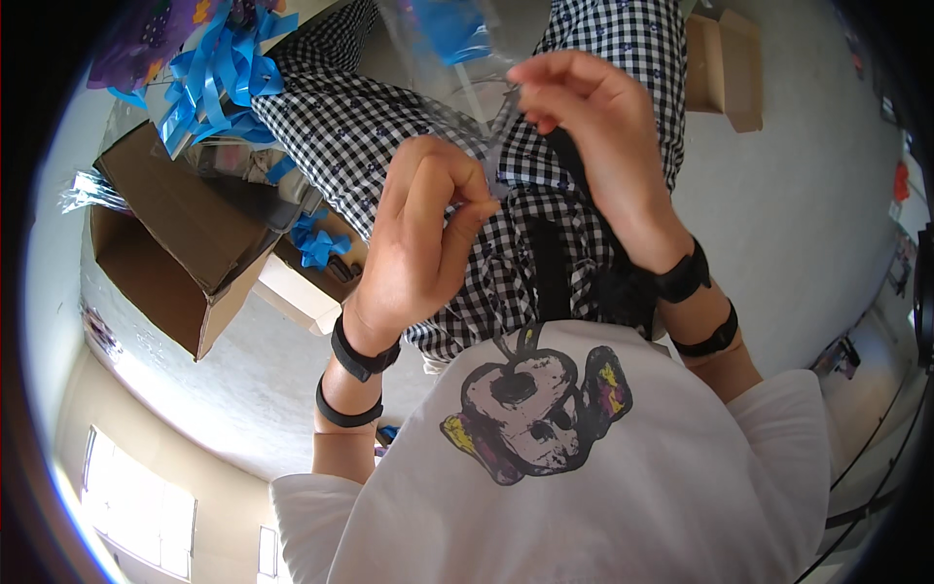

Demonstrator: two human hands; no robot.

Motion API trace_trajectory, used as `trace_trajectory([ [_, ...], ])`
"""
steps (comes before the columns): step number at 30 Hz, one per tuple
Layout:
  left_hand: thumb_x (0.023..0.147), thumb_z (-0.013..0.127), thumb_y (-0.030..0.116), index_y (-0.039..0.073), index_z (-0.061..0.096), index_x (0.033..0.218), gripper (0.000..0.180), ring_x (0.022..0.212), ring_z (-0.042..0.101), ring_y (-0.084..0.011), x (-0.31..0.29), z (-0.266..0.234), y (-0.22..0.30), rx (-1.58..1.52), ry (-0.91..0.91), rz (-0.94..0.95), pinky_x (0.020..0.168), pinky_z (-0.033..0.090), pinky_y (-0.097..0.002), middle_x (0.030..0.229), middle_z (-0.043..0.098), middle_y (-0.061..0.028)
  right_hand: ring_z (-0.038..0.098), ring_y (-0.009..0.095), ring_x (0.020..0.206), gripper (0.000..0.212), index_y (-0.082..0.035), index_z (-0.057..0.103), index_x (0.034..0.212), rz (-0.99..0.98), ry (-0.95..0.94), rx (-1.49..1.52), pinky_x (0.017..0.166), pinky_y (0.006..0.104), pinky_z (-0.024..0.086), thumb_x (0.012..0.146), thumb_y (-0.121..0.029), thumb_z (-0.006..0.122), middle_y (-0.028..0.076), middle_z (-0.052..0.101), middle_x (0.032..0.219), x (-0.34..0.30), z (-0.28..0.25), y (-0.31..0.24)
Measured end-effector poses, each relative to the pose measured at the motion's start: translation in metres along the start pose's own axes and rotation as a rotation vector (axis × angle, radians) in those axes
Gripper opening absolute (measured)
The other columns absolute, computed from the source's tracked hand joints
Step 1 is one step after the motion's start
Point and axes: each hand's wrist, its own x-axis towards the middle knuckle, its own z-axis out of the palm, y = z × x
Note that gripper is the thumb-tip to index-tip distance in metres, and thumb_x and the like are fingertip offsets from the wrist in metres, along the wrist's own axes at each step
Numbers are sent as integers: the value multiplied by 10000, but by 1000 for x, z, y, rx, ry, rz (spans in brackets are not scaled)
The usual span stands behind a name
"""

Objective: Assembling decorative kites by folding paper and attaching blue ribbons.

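Observation:
A clear plastic bag [477, 97] with something blue and flat [452, 34] inside hangs over my lap, in front of my checked trousers [341, 117]. My left hand [418, 234] is closed, thumb and fingers pinched at the lower end of the clear plastic. Higher and to the right, my right hand [608, 146] has its thumb and forefinger drawn together at the bag's right edge, other fingers curled. How firmly it grips is hard to see.
Blue ribbon strips [219, 83] pile up at the upper left. Below them stands an open cardboard box [161, 243] with shiny clear strips [92, 192] at its rim. A smaller box [297, 292] holds more blue ribbon [316, 241]. Another cardboard box [730, 78] lies at the upper right.

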Motion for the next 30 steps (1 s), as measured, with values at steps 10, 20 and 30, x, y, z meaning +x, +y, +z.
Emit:
trace_trajectory([
  [10, 1040, 497, 171, 37, 552, 1089, 153, 987, 525, -163, -76, -58, -23, -746, 500, -353, 862, 449, -311, 1241, 579, -151, 569, 95, 798, 237, 27, 687, 1174, -28, -117, -34, 777, 236, 474, 991, -83, 584, 31, 666, 895, -4, -18, 3],
  [20, 905, 646, 51, 8, 651, 1001, 105, 860, 668, -226, -132, -96, -86, 704, 178, -834, 747, 530, -339, 1054, 665, -97, 607, 90, 802, 211, -14, 717, 1135, 16, -223, 6, 793, 249, 515, 990, -110, 597, 15, 667, 849, -4, -12, -2],
  [30, 787, 714, 12, 70, 640, 898, 146, 840, 615, -248, -24, -43, -58, 831, 385, -138, 764, 486, -368, 944, 639, -60, 591, 93, 795, 215, 9, 705, 1144, -19, -316, 113, 775, 252, 496, 992, -94, 592, 19, 669, 857, -2, -2, -17],
])
